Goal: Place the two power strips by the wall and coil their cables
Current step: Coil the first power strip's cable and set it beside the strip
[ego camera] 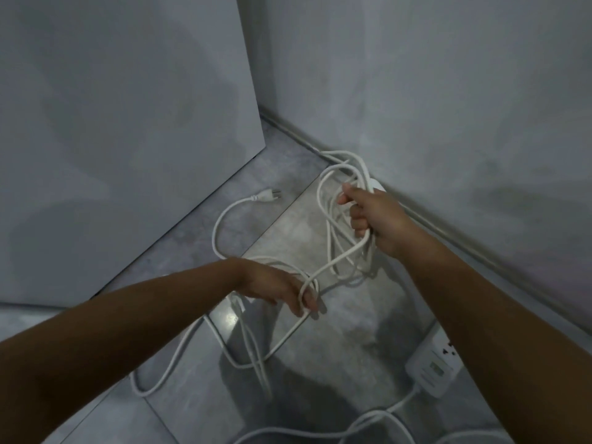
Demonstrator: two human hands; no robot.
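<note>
Grey panel (128, 139) stands at left, its foot on the grey tiled floor (198, 389). A slack white cable (153, 387) lies looped on the floor at lower left, near the panel's base. Left hand (275, 290) reaches in from the left, palm down, fingers curled around one strand of that cable, held above the floor. Beyond it the cable's white plug (267, 195) lies flat on the floor, prongs pointing right, apart from both hands. Right hand (373, 216) is closed in a fist around a bundle of several cable loops (336, 219) that hang down from the grip toward the floor. Just behind that fist, a rounded white end of the far power strip (378, 184) peeks out against the wall (448, 91); the rest is hidden by the hand. At lower right the near power strip (432, 366) lies flat on the floor close to the wall's skirting, partly covered by the right forearm, sockets facing up. Its own cable (368, 424) trails off its near end in loose curves along the bottom edge.
</note>
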